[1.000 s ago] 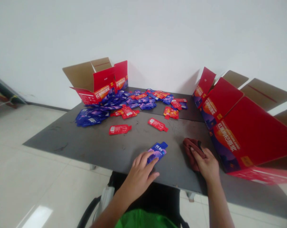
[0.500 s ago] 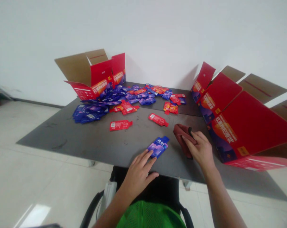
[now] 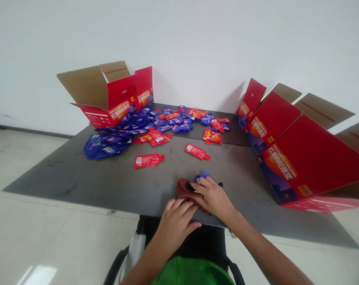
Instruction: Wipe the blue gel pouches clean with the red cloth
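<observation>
My right hand point(image 3: 214, 198) grips a folded reddish-brown cloth point(image 3: 182, 187) with black bits along it, pressed down near the table's front edge. Under it lies a blue-purple sachet point(image 3: 205, 174); only its spout end shows beyond my fingers. My left hand point(image 3: 176, 221) rests at the cloth's near side with fingers extended, their tips touching it. Whether they also touch the sachet is hidden. Two red sachets lie apart further back, one on the left point(image 3: 149, 160) and one nearer the middle point(image 3: 197, 151).
A heap of blue and red sachets point(image 3: 179, 120) spreads across the back of the grey table point(image 3: 108, 182). An open red carton point(image 3: 121, 95) stands at back left; more open red cartons point(image 3: 324, 154) line the right side. A white wall rises behind.
My right hand has carried the cloth leftward onto the blue sachet, now mostly covered. My left hand stays near the same place, its fingertips now at the cloth.
</observation>
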`<move>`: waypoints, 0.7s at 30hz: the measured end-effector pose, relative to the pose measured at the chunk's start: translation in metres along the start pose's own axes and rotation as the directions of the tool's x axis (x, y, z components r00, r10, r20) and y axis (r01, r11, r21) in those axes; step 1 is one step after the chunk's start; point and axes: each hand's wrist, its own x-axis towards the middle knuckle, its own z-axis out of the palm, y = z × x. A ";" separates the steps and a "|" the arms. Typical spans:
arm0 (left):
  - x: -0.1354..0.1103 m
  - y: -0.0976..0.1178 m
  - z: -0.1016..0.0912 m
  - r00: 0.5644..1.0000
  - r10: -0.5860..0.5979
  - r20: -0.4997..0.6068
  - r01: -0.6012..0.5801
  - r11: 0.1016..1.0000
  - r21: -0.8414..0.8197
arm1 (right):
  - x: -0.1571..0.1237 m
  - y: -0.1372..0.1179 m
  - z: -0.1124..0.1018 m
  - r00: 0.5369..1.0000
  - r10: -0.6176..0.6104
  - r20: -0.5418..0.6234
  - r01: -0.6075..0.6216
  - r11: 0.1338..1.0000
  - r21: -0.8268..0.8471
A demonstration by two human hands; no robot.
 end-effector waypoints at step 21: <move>-0.001 -0.009 0.003 0.999 0.025 -0.037 -0.027 0.998 -0.055 | 0.025 0.048 -0.016 0.988 0.152 -0.022 -0.154 0.976 -0.155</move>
